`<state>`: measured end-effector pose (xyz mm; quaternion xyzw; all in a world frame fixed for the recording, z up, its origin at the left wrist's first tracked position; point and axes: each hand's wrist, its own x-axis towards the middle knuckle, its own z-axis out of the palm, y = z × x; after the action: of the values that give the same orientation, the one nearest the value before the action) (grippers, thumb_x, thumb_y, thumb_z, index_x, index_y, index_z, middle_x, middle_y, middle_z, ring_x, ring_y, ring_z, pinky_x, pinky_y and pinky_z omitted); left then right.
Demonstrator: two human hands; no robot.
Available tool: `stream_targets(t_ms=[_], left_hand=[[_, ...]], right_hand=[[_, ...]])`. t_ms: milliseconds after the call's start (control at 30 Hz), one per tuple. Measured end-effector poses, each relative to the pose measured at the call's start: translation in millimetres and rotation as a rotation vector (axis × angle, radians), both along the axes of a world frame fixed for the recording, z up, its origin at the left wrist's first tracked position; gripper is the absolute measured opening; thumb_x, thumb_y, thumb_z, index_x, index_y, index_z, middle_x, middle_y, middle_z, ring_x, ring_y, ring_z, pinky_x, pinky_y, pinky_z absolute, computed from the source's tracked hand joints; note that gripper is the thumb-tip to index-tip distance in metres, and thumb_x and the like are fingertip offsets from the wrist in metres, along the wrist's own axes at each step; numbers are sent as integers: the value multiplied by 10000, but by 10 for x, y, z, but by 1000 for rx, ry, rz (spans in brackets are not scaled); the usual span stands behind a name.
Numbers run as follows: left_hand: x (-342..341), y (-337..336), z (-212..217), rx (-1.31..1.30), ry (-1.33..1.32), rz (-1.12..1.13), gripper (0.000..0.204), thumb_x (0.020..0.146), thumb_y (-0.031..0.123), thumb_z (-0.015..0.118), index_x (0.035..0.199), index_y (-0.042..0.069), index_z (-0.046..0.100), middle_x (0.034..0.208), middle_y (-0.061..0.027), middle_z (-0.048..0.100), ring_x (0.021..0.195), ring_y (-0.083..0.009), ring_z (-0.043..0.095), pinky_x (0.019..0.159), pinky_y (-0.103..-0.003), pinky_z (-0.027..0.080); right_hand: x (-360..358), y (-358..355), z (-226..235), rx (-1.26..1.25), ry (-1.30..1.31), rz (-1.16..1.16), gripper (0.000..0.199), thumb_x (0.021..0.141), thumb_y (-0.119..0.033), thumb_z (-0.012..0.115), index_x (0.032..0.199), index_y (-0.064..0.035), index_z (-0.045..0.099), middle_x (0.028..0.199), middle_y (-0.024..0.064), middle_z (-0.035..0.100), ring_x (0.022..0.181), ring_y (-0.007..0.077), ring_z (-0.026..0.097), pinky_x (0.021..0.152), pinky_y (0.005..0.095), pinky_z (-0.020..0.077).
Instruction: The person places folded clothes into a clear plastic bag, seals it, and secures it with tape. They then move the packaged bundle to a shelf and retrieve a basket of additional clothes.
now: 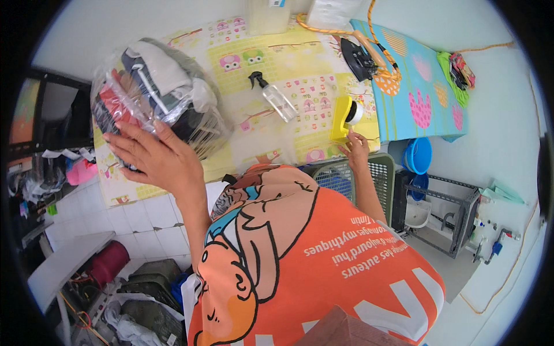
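A clear plastic bag (202, 124) packed with folded clothes (158, 69) lies at the left of the table. My left hand (153, 153) rests on its near side, fingers stretched out and spread. At the table's near right, my right hand (358, 147) has its fingers closed at the near end of a yellow tape dispenser (340, 118). A white roll of tape (354, 113) sits in the dispenser. Between the two hands a clear spray bottle (280, 102) with a black trigger head lies on its side.
The table (248, 130) has a patterned yellow cover. An iron (359, 59) with an orange cord stands at the back right, beside a blue patterned cloth (415, 86). Below the near edge is a green plastic basket (375, 167). Blue buckets (416, 155) stand to the right.
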<state>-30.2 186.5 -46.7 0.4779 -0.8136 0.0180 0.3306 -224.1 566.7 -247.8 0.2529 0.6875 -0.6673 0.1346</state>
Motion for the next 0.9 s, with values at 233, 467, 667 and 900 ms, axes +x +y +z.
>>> stream_targets(t_ms=[233, 467, 667, 900], left_hand=[[15, -11, 20, 14, -14, 3, 658, 1039, 437, 343, 1540, 25, 232, 1614, -244, 106, 1480, -409, 153, 1137, -602, 97], [8, 11, 28, 18, -15, -12, 646, 1046, 424, 324, 1541, 22, 222, 1614, -246, 100, 1482, -412, 136, 1137, -609, 88], [8, -4, -1, -3, -19, 2, 651, 1041, 427, 332, 1538, 19, 226, 1613, -248, 106, 1485, -399, 138, 1144, -593, 83], [-7, 2, -11, -2, -33, 22, 649, 1044, 436, 317, 1544, 34, 218, 1616, -237, 114, 1492, -387, 128, 1150, -583, 72]], right_hand=[[-184, -118, -13, -22, 54, 62, 377, 878, -155, 737, 1154, 56, 590, 1111, 125, 602, 967, 228, 604, 739, 384, 584], [-663, -374, -32, -64, 112, 44, 384, 874, -148, 729, 1155, 90, 620, 1115, 140, 633, 1055, 250, 582, 752, 421, 569], [-981, -515, -112, -135, 91, 12, 351, 903, -207, 717, 1086, 86, 651, 1109, 157, 634, 977, 277, 618, 743, 428, 558], [-897, -574, -11, -100, 63, -44, 349, 972, -279, 633, 1059, 58, 656, 1066, 160, 626, 964, 267, 616, 757, 461, 573]])
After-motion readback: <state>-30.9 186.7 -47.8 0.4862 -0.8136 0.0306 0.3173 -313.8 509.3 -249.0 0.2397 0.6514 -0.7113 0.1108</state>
